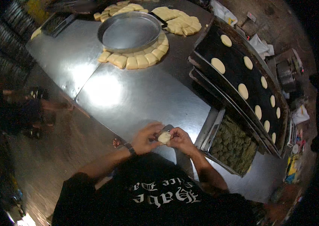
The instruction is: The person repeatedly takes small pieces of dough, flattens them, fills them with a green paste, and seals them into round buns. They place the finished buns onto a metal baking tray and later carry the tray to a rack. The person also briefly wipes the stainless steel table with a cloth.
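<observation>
Between my two hands, above the near edge of the steel worktable (136, 99), is a small round piece of pale dough (164, 137). My left hand (145, 138) curls around its left side with thumb and fingers. Pinched fingers of my right hand (180, 139) grip its right edge. A dark flat object (168, 127) shows just behind the dough, partly hidden by my fingers; I cannot tell what it is. To the right of my right hand stands a metal tray of greenish-brown balls (230, 144).
A dark baking tray (233, 63) with several flat dough rounds (243, 91) rests on another tray at the right. Farther back, a round metal pan (131, 31) sits over cut dough pieces (136, 62). More cut dough (179, 21) lies behind it. A rectangular metal container (57, 24) stands far left.
</observation>
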Demonstrator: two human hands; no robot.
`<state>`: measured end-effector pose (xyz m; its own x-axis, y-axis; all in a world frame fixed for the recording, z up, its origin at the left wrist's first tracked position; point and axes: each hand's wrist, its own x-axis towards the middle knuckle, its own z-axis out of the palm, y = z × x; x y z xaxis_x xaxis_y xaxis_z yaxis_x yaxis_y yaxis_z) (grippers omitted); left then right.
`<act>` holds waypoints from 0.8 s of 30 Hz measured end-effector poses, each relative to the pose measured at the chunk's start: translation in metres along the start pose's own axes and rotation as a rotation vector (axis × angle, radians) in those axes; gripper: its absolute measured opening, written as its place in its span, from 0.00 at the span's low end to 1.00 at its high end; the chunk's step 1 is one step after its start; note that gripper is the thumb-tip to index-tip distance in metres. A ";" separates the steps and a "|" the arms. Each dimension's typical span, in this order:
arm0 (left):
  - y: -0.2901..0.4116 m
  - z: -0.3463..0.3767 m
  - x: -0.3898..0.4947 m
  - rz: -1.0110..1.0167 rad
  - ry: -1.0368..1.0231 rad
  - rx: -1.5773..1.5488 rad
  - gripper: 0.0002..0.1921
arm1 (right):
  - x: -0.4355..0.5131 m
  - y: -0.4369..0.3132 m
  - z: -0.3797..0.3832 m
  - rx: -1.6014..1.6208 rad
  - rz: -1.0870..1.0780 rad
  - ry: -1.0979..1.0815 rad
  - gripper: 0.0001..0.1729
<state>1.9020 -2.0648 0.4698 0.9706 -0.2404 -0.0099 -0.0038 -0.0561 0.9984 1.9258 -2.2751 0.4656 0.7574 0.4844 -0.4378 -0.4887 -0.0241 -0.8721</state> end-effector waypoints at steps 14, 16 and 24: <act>-0.020 -0.088 0.044 -0.072 -0.080 0.044 0.15 | 0.021 -0.121 0.080 -0.849 -0.855 0.750 0.20; -0.027 -0.144 0.067 -0.185 0.152 -0.064 0.13 | 0.043 -0.096 0.096 -1.135 -0.774 0.763 0.25; -0.066 -0.314 0.209 -0.251 1.056 0.652 0.45 | 0.083 -0.005 0.091 -1.443 -0.221 0.535 0.42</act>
<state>2.1805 -1.8072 0.4193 0.6793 0.7175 0.1544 0.3825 -0.5256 0.7599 1.9512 -2.1552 0.4536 0.9698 0.2423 -0.0268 0.2278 -0.9401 -0.2537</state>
